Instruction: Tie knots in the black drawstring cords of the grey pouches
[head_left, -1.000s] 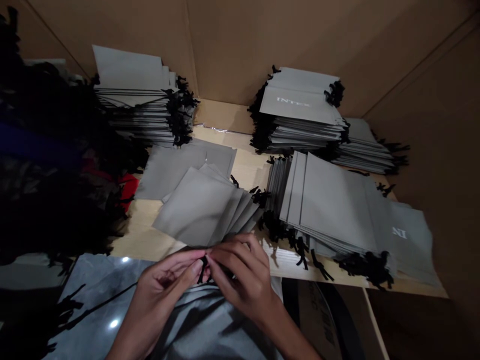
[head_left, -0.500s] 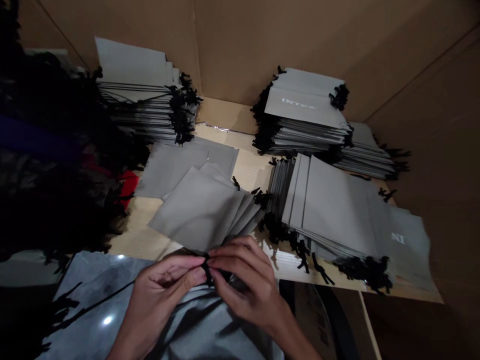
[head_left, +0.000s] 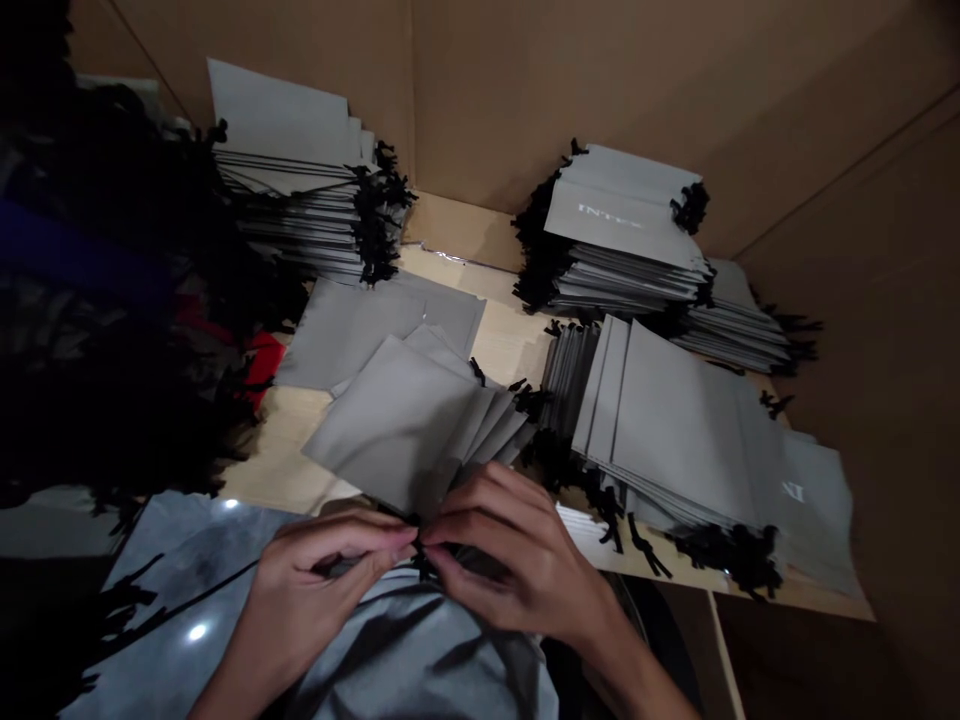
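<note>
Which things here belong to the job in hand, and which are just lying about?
Job in hand:
black cord, at the fingertips of the left hand and right hand
grey bags, probably

Probably just lying about:
red piece at the left
blue strip behind it

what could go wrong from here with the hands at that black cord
The small black cord might slip, as the left hand and right hand have it only at the fingertips. The right hand might also nudge the fanned bags just beyond it. Loose ties near the table's edge could perhaps snag a passing sleeve.
</note>
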